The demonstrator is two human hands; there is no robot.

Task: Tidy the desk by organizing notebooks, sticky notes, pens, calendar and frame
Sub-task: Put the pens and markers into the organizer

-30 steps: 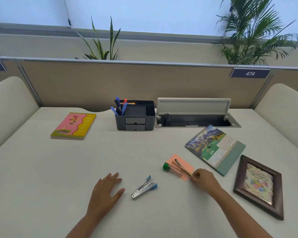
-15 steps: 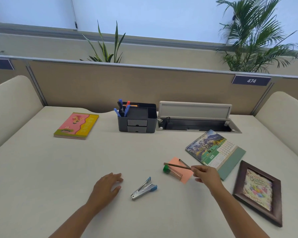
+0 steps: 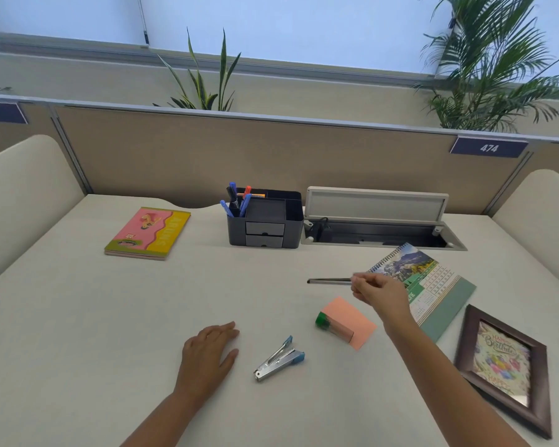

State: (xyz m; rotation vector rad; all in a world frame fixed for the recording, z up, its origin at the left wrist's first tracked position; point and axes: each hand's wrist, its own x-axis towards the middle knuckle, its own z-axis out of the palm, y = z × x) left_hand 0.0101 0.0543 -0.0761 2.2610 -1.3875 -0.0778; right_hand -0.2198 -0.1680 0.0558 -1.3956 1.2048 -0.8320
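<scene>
My right hand (image 3: 380,293) pinches a thin pencil (image 3: 328,281) by one end and holds it level above the desk, tip pointing left. Below it lies an orange sticky note pad (image 3: 352,321) with a green-capped tube (image 3: 331,327) resting on it. A spiral calendar (image 3: 433,285) lies flat to the right, partly behind my wrist. The dark wooden frame (image 3: 504,366) lies at the front right. A pink and yellow notebook (image 3: 149,233) sits at the back left. The black organizer (image 3: 265,221) at the back holds several pens. My left hand (image 3: 207,353) rests flat on the desk.
A small blue and silver stapler (image 3: 279,358) lies between my hands. An open cable tray (image 3: 378,232) with a raised lid is set into the desk behind the calendar. A beige partition (image 3: 239,156) closes off the back, with padded dividers at both sides.
My right hand has lifted the pencil off the sticky note pad and carried it up and away from me. The left hand has stayed flat on the desk.
</scene>
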